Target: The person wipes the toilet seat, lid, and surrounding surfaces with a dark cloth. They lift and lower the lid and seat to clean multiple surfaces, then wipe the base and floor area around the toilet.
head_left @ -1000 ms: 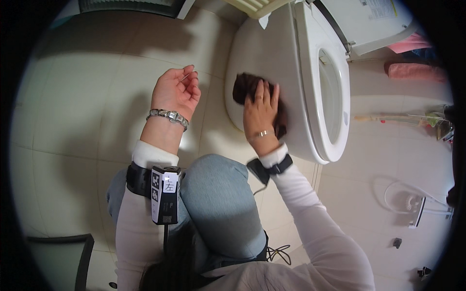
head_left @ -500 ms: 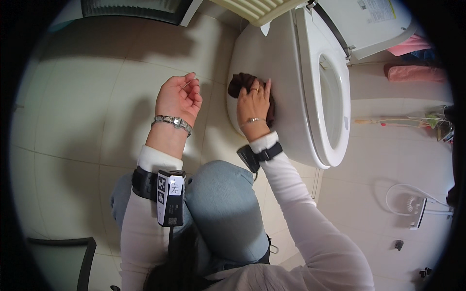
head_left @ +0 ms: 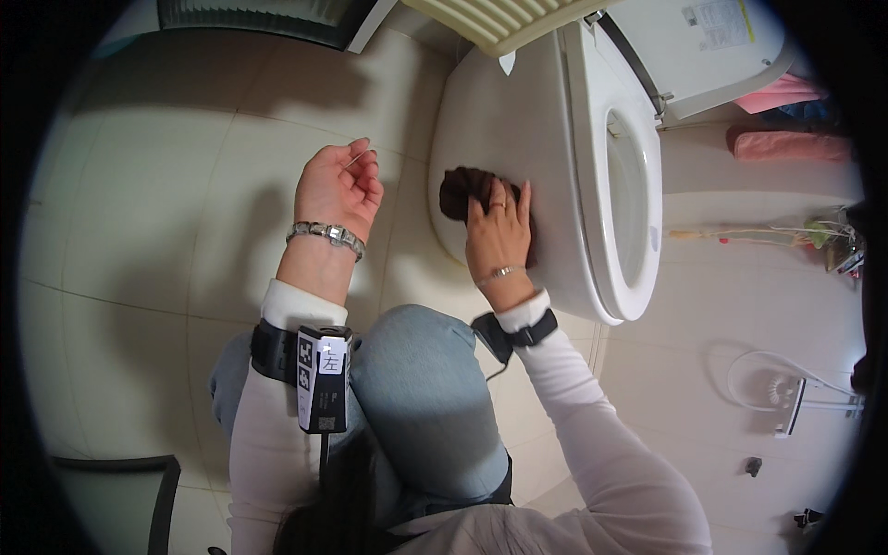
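My right hand [head_left: 500,240] presses a dark brown cloth [head_left: 460,191] flat against the outer side of the white toilet [head_left: 518,120]. Its fingers point away from me, and most of the cloth is covered by the hand. Over the floor tiles to the left hangs my left hand [head_left: 339,190], palm up, fingers curled in and thumb bent toward them. A thin pale line shows between thumb and fingertips; I cannot tell what it is. The toilet seat [head_left: 643,213] is down, and the lid [head_left: 712,46] is raised.
A cream ribbed panel [head_left: 504,23] juts out above the toilet's far end. Pink cloths [head_left: 791,145] lie beyond the toilet at the right. A white holder with a coiled hose [head_left: 791,407] is on the right wall. A dark-framed object [head_left: 166,499] stands at the lower left.
My right hand has slid the cloth a little nearer to me and slightly right along the toilet's side. The left hand has barely moved.
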Tool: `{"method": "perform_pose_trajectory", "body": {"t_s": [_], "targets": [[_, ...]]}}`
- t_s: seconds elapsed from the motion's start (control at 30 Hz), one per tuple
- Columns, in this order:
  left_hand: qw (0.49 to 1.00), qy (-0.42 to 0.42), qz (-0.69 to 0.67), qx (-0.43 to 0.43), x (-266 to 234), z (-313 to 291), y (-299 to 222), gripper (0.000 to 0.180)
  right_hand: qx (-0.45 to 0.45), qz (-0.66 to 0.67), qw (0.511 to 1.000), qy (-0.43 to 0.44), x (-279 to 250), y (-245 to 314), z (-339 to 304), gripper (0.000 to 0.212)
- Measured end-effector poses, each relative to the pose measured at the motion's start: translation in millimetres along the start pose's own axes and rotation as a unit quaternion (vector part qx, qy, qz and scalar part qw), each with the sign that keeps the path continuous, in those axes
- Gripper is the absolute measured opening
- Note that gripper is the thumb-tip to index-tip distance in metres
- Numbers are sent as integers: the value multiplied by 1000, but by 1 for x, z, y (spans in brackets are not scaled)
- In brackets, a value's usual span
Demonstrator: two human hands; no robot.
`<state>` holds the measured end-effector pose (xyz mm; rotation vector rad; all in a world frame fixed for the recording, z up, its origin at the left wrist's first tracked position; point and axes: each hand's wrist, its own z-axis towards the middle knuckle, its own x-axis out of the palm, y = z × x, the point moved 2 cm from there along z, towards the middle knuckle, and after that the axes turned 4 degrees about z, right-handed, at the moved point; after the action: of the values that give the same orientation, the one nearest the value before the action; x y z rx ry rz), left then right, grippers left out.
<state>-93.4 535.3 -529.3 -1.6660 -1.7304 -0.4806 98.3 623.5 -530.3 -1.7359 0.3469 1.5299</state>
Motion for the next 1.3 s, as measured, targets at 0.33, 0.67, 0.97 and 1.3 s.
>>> {"method": "perform_pose_trajectory", "body": {"t_s": [0.33, 0.67, 0.97, 1.3], "targets": [[999, 8, -12, -32, 10, -7, 23, 16, -19, -50, 993, -105, -47, -14, 31, 27], [999, 29, 29, -25, -10, 3, 3, 19, -12, -191, 963, 187, 175, 48, 78, 51], [998, -22, -50, 27, -22, -1, -34, 18, 17, -285, 920, 268, 127, 34, 165, 56], [996, -41, -61, 40, -25, 1, -40, 19, 66, -242, 967, 43, 56, -61, 289, 42]]}}
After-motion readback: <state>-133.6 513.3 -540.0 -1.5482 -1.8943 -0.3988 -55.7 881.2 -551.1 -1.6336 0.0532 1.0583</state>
